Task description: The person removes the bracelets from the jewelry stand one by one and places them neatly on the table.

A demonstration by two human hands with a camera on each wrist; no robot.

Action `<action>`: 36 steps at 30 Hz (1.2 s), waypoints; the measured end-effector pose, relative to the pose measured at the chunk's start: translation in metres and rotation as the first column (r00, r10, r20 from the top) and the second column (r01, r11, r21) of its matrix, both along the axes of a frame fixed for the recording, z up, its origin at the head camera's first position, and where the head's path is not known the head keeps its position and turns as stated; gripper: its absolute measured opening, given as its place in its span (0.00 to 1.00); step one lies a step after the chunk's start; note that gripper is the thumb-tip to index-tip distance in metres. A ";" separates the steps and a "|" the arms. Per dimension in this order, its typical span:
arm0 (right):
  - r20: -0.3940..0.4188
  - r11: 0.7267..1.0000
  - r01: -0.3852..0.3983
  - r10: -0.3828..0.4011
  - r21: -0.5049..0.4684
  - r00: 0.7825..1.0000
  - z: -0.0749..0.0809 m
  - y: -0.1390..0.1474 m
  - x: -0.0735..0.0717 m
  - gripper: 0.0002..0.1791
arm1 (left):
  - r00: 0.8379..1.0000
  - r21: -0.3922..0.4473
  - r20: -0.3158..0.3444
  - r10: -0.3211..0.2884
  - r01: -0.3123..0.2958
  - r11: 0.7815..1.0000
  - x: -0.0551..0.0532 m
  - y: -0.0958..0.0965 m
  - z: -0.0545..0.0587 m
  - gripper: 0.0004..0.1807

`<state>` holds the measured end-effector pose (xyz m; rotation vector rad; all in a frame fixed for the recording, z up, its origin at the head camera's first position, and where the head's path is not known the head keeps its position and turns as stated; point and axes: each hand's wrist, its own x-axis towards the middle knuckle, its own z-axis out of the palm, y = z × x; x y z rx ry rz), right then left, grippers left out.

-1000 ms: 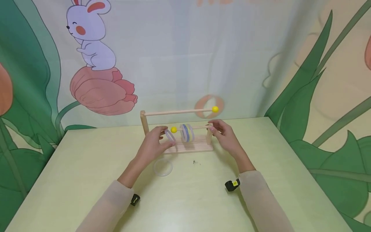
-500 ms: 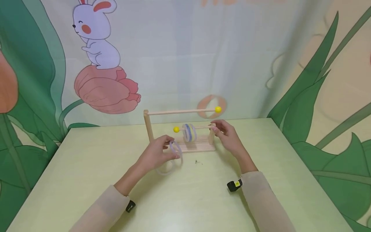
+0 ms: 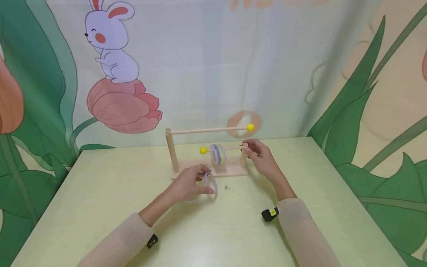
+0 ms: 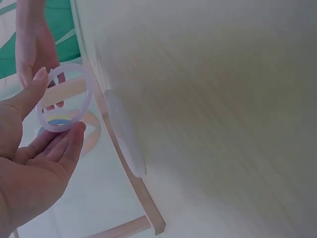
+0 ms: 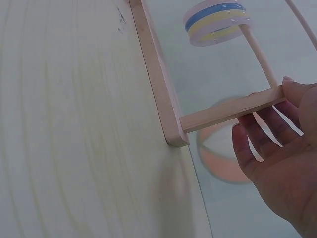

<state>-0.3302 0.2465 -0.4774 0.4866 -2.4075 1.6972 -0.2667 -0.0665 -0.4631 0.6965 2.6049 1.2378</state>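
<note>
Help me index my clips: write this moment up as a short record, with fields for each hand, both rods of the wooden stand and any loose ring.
Left hand: pinches a pale ring in front of the wooden stand
Right hand: holds the short post near its top
Upper rod: no rings; yellow ball at its end
Lower rod: carries a stack of rings, blue and yellow among them; second yellow ball at its end
Loose ring: pale, lying on the table, mostly hidden in the head view
</note>
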 end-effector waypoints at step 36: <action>0.026 1.000 0.006 -0.006 0.014 1.000 -0.001 0.000 -0.001 0.22 | 0.988 -0.111 -0.103 -0.116 0.105 0.988 0.000 0.001 -0.022 0.38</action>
